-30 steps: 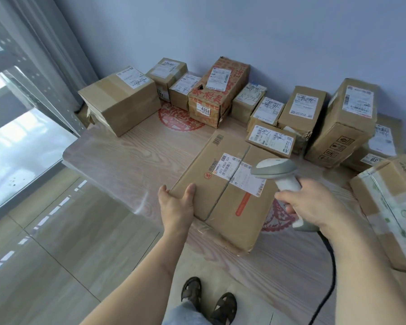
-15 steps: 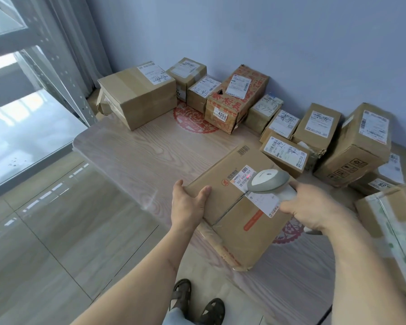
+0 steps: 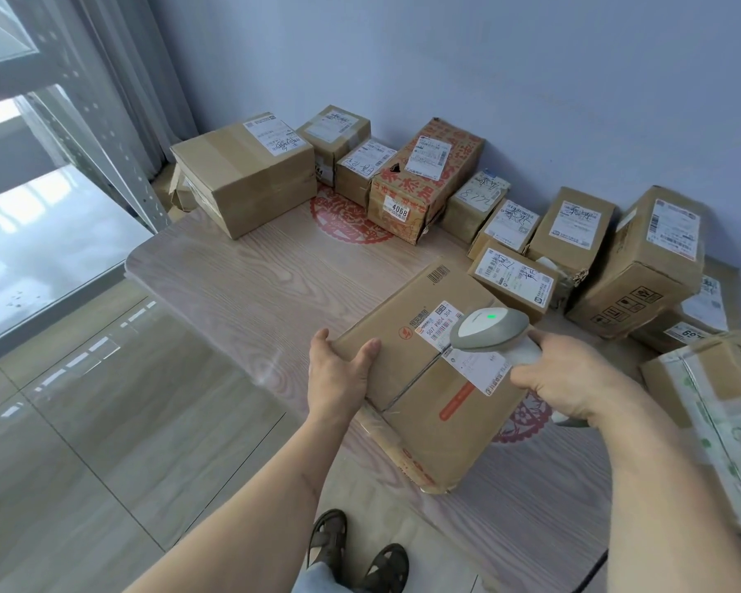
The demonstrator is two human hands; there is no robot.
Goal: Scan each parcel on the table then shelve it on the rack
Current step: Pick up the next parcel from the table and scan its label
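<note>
Reading "507 P804 304": parcel label [image 3: 440,323]

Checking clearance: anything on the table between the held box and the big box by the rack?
No. Head view shows only bare table between the held box and the big box.
</note>
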